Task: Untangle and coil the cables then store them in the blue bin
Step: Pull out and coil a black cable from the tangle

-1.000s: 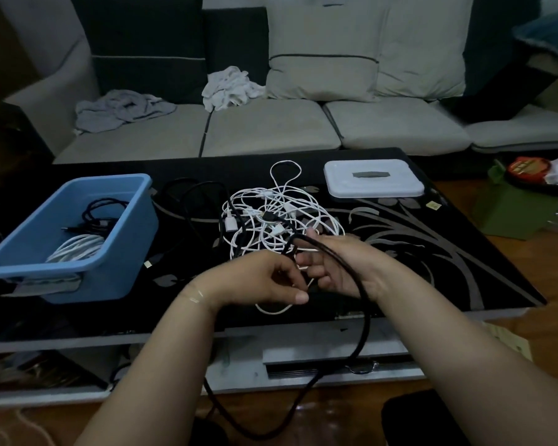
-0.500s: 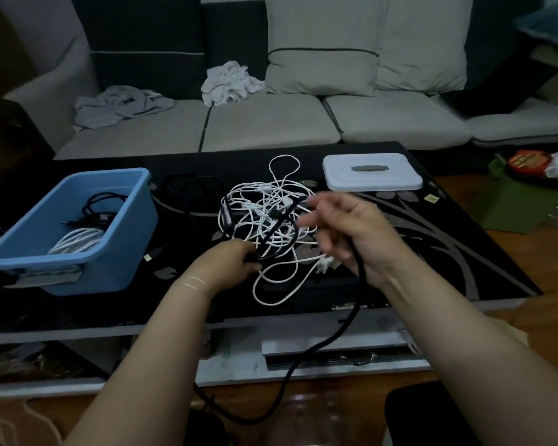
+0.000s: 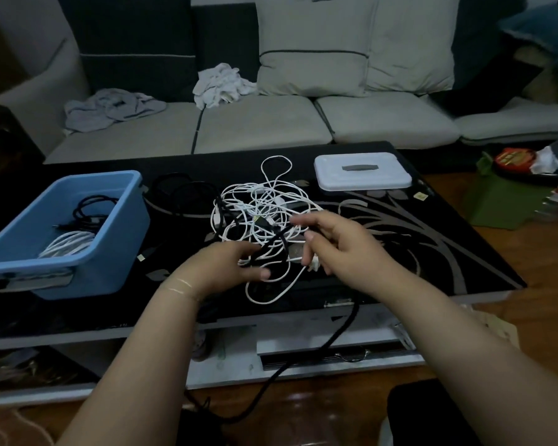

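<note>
A tangle of white cables (image 3: pixel 261 214) lies in the middle of the black table (image 3: pixel 432 246). A thick black cable (image 3: pixel 342 326) runs from between my hands over the table's front edge down to the floor. My left hand (image 3: pixel 223 268) grips this black cable between thumb and fingers at the near side of the tangle. My right hand (image 3: pixel 339 243) holds the same cable a little to the right, its fingers loosely curled over the tangle. The blue bin (image 3: pixel 110 268) stands at the left with a black coil (image 3: pixel 87 214) and a white coil (image 3: pixel 68 246) inside.
More black cables (image 3: pixel 181 194) lie between the bin and the white tangle. A white lid (image 3: pixel 361 172) rests at the table's far right. Behind the table is a sofa (image 3: pixel 271 123) with crumpled cloths. Clutter sits on the floor at the right (image 3: pixel 516 165).
My right hand has come down and nearer to my left hand. The black cable's loop between the hands has got shorter. The bin and white tangle have not moved.
</note>
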{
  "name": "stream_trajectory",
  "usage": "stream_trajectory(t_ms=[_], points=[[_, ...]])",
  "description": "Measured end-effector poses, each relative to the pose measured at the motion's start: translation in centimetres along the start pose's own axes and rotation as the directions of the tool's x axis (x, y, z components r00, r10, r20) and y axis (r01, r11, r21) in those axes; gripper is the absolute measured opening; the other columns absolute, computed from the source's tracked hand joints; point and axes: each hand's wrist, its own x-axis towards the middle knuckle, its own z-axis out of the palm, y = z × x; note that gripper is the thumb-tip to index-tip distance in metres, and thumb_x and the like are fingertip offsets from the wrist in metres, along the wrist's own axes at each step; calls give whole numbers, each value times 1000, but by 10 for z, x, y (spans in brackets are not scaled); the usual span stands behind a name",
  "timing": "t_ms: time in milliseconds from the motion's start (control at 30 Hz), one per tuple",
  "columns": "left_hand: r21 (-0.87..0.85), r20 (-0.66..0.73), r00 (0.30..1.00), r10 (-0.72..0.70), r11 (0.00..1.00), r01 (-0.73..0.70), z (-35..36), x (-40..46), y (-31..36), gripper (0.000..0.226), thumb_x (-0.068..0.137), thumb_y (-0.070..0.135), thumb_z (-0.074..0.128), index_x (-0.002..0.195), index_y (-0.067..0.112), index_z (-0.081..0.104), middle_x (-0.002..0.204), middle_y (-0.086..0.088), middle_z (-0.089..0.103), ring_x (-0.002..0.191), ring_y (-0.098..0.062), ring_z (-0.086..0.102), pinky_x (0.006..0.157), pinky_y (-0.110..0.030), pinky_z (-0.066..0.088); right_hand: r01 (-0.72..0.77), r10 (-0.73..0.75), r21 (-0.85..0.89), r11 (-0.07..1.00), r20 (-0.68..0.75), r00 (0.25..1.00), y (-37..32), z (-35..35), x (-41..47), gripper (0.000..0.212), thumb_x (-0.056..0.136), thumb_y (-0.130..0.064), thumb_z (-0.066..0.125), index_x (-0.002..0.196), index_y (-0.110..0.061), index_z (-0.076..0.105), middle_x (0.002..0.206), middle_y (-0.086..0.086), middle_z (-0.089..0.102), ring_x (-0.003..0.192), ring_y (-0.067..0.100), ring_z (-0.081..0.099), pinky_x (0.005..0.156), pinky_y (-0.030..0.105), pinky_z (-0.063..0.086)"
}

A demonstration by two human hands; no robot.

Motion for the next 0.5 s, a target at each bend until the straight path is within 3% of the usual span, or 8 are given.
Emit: stream_trajectory(t_ms=[67, 134, 200, 267, 334, 367, 434, 501], points=[[293, -215, 974, 69, 956, -3, 4, 5, 8, 48, 88, 62, 50, 128, 35, 57, 124, 1, 62, 121, -21, 48, 99, -35, 35, 154, -162, -108, 982, -66, 985, 0, 2, -4, 37, 99, -20, 43, 130, -39, 45, 71, -6, 66, 57, 4, 56, 61, 19, 42], [401, -344, 926, 156, 916, -6, 7, 9, 14, 37, 92, 56, 47, 112, 30, 64, 112, 1, 66, 113, -24, 48, 89, -36, 36, 293, -321, -179, 939, -157, 934, -1, 4, -8, 43, 98, -24, 40, 136, -44, 36, 77, -10, 67, 59, 12, 58, 61, 32, 47], [304, -354, 928, 113, 953, 1, 8, 13, 8, 31, 92, 51, 51, 99, 25, 67, 101, 0, 68, 105, -25, 54, 84, -35, 39, 404, -423, -123, 906, -267, 866, -2, 6, -12, 43, 99, -24, 37, 140, -36, 34, 82, -9, 68, 57, 14, 58, 58, 34, 50], [128, -246, 969, 15, 992, 17, 6, 15, -2, 31, 90, 52, 54, 91, 24, 68, 87, 2, 68, 94, -24, 59, 77, -32, 44, 475, -462, -65, 878, -379, 802, -3, 7, -14, 42, 99, -22, 36, 140, -26, 33, 87, -6, 69, 59, 13, 59, 60, 29, 51], [4, -154, 988, -3, 1000, 3, 5, 13, -4, 27, 92, 49, 56, 82, 24, 63, 76, 5, 64, 85, -21, 60, 70, -30, 42, 480, -436, -23, 877, -457, 775, -2, 7, -17, 40, 99, -21, 35, 138, -26, 37, 86, -2, 69, 62, 16, 59, 63, 29, 50], [-21, -172, 985, 22, 999, -26, 5, 11, -2, 26, 94, 43, 54, 79, 23, 59, 75, 5, 64, 83, -21, 60, 68, -30, 42, 453, -398, -1, 891, -481, 781, -1, 6, -17, 37, 98, -22, 35, 135, -28, 43, 84, -1, 69, 62, 18, 59, 64, 28, 49], [-64, -297, 953, 60, 994, -83, 3, 6, 4, 24, 98, 33, 48, 80, 18, 50, 75, 4, 66, 80, -23, 61, 69, -33, 44, 333, -270, 51, 942, -474, 838, -3, -2, -15, 31, 96, -20, 36, 119, -31, 54, 70, 3, 67, 57, 18, 57, 59, 26, 47], [-66, -440, 895, 76, 991, -117, 0, 0, 7, 22, 100, 30, 44, 81, 19, 43, 72, 1, 62, 75, -26, 58, 67, -37, 44, 148, -86, 150, 977, -358, 930, -5, -12, -12, 31, 93, -8, 35, 102, -25, 60, 54, 9, 62, 44, 19, 52, 48, 27, 44]])
